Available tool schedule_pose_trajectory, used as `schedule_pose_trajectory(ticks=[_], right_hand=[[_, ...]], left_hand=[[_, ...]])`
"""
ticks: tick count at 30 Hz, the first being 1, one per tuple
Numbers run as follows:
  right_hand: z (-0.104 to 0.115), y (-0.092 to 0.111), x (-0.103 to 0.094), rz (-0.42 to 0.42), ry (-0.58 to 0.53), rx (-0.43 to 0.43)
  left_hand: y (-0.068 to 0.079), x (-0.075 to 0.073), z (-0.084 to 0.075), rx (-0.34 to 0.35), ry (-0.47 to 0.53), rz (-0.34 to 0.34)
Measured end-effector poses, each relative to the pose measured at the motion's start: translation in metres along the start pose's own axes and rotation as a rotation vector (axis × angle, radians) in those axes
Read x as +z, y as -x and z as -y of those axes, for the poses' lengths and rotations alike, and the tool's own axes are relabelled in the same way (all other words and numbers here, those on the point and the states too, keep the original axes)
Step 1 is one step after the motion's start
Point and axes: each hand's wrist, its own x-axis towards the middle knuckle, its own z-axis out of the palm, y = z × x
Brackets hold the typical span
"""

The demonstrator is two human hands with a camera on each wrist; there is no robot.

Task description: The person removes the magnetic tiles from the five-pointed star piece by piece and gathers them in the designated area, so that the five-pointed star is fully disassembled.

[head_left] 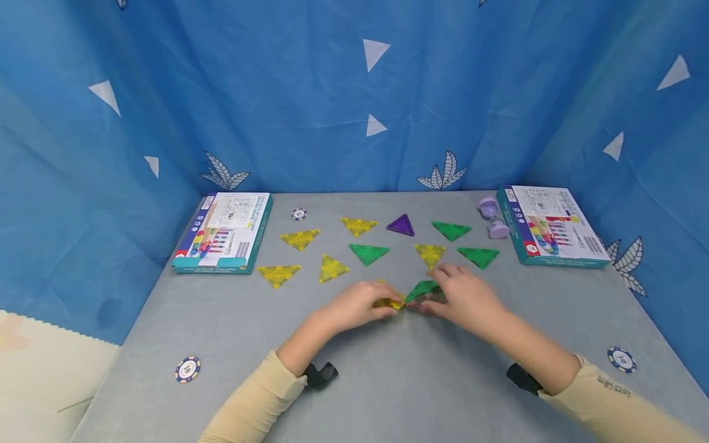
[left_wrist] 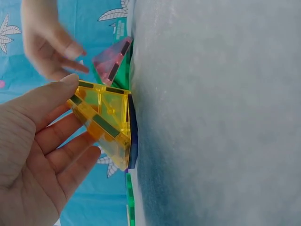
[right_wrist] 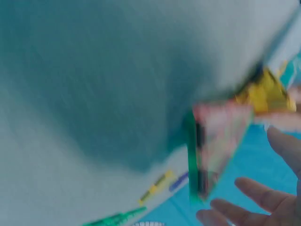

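Observation:
My left hand (head_left: 362, 304) holds a yellow triangular magnetic tile piece (left_wrist: 106, 115), thumb on its upper edge and fingers behind it. Several yellow faces join at angles there, with a dark blue edge along the table side. Close to its right stands a pink translucent triangular tile (right_wrist: 218, 136) leaning against a green tile (head_left: 422, 288). Around that pair hovers my right hand (head_left: 468, 298). In the right wrist view the right fingers (right_wrist: 256, 193) are spread and apart from the pink tile, which looks blurred.
Flat yellow tiles (head_left: 279, 275), green tiles (head_left: 368, 253) and one purple triangle (head_left: 401, 225) lie beyond the hands. Boxes stand at the back left (head_left: 224, 231) and back right (head_left: 554, 224). A purple sand timer (head_left: 493, 218) lies beside the right box. Poker chips (head_left: 188, 370) dot the grey table.

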Motion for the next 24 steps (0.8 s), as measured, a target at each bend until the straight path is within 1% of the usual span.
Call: schedule_pose_trajectory(ticks=[3, 6, 8, 11, 15, 18, 21, 24], right_hand=[[0.002, 0.009, 0.013, -0.027, 0.060, 0.006], [0.002, 0.010, 0.024, -0.029, 0.077, 0.027], [0.000, 0.007, 0.029, -0.025, 0.077, 0.037], [-0.007, 0.004, 0.036, -0.010, 0.064, 0.045], [-0.015, 0.004, 0.042, 0.016, -0.005, 0.070], [-0.018, 0.006, 0.043, 0.034, -0.087, 0.065], [-0.019, 0.008, 0.045, 0.039, -0.157, 0.007], [-0.018, 0.008, 0.047, 0.034, -0.218, -0.061]], left_hand=[[0.000, -0.001, 0.000, -0.005, 0.012, -0.008], [0.001, -0.002, 0.002, -0.011, 0.025, 0.006], [0.004, -0.003, 0.004, -0.035, 0.032, 0.022], [0.007, -0.005, 0.010, -0.101, 0.037, 0.058], [0.008, -0.006, 0.013, -0.144, 0.046, 0.079], [0.007, -0.004, 0.012, -0.157, 0.049, 0.065], [0.006, -0.002, 0.008, -0.188, 0.041, 0.034], [0.006, 0.000, 0.003, -0.216, 0.005, 0.001]])
